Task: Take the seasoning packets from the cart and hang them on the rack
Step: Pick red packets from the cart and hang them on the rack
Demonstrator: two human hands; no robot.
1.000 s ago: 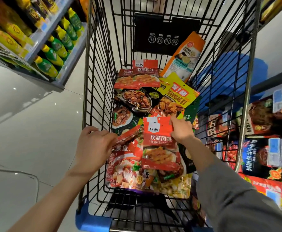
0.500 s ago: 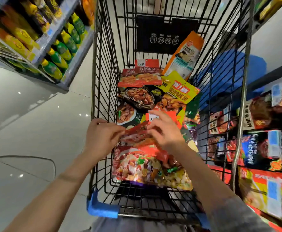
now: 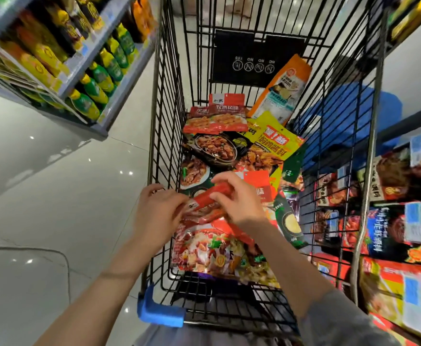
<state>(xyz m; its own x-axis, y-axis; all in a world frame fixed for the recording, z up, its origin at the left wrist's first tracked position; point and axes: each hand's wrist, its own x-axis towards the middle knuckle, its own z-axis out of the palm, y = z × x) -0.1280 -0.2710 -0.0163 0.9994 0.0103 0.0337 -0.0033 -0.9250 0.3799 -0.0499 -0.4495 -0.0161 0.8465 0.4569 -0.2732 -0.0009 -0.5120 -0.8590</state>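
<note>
My left hand point(image 3: 158, 216) covers the near end of the red packets point(image 3: 210, 199) I'm gripping, so can't tell how many are in the bunch. Right hand point(image 3: 236, 198) hides their middle and the print. Packets underneath mostly buried, labels too blurry to read. Rack point(image 3: 401, 221) on my right is cut off by the frame edge, hooks not visible.

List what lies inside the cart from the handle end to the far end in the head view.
Blue corner guard → large mixed-dish packet → both hands, left hand and right hand, on a red packet → yellow packet → orange packet → black warning sign.
</note>
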